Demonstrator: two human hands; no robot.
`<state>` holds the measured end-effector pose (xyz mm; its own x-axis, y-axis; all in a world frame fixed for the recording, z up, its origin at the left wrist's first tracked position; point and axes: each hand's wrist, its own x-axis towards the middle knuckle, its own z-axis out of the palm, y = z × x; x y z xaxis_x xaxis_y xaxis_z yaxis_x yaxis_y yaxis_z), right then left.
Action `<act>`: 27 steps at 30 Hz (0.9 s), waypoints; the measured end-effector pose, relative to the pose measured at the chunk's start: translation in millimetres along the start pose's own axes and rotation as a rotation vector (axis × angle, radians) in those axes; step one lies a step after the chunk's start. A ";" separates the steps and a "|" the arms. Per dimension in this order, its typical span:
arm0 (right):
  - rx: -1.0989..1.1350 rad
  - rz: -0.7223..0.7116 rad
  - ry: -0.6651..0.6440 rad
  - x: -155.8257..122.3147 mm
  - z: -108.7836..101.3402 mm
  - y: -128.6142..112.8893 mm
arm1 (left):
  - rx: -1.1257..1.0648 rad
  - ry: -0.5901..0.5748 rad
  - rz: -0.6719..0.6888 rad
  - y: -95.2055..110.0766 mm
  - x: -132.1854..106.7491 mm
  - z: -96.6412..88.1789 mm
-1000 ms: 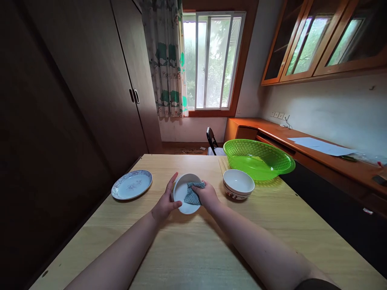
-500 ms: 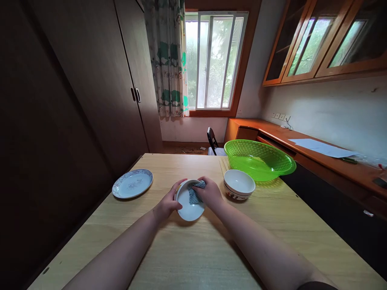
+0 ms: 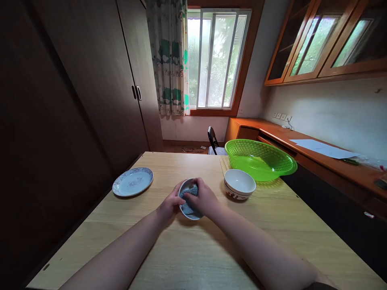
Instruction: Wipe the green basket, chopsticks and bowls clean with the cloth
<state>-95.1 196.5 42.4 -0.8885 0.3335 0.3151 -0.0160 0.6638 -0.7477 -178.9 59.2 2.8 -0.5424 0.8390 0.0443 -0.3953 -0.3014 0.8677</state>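
My left hand (image 3: 169, 206) grips the left rim of a white bowl (image 3: 193, 217), its thumb over the edge. The bowl is tilted, with its opening facing me, above the table's middle. In my right hand (image 3: 203, 198) is a grey-blue cloth (image 3: 191, 191), pressed against the inside of the bowl; the fingers are closed on it and partly hidden. To the right stand stacked white bowls (image 3: 240, 183) with a pattern on the outside. A white oval plate (image 3: 133, 182) with a floral rim lies at the left.
A green plastic basket (image 3: 260, 161) sits at the table's far right corner. Chopsticks (image 3: 223, 164) lie beside it, behind the stacked bowls. Beyond the wooden table (image 3: 187, 257) are a folding chair (image 3: 213, 141) and an orange desk (image 3: 272, 131) with papers (image 3: 323, 149).
My right hand and the cloth have moved from the bowl's upper right rim deeper into the bowl. The bowl has turned slightly in my left hand.
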 end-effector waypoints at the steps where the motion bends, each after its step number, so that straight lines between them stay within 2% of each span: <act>1: -0.073 -0.050 0.020 -1.0 0.2 -1.5 | -0.007 0.011 -0.006 1.2 -0.7 1.9; 5: -0.317 -0.289 0.121 -3.0 -9.1 -8.3 | -0.052 0.112 0.006 6.9 -2.0 7.1; 6: -0.362 -0.297 0.090 -3.2 -11.8 -10.0 | -0.064 0.138 0.016 7.9 -1.8 7.3; 10: -0.544 -0.192 -0.174 -4.2 -13.5 -14.5 | -0.103 0.199 0.037 9.2 0.4 4.5; 12: -0.585 -0.173 -0.221 -5.1 -10.1 -15.0 | -0.103 0.193 0.039 8.6 0.7 3.3; 19: -0.489 -0.245 -0.284 -5.1 -4.8 -8.5 | -0.079 0.111 -0.001 5.2 -1.6 5.0; 27: -0.310 -0.332 -0.317 -0.1 0.4 2.9 | -0.080 0.124 0.000 1.9 1.1 5.4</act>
<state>-95.2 198.2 40.0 -0.9539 -0.1134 0.2778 -0.2258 0.8811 -0.4155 -176.3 62.0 7.2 -0.6278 0.7781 -0.0211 -0.4501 -0.3408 0.8254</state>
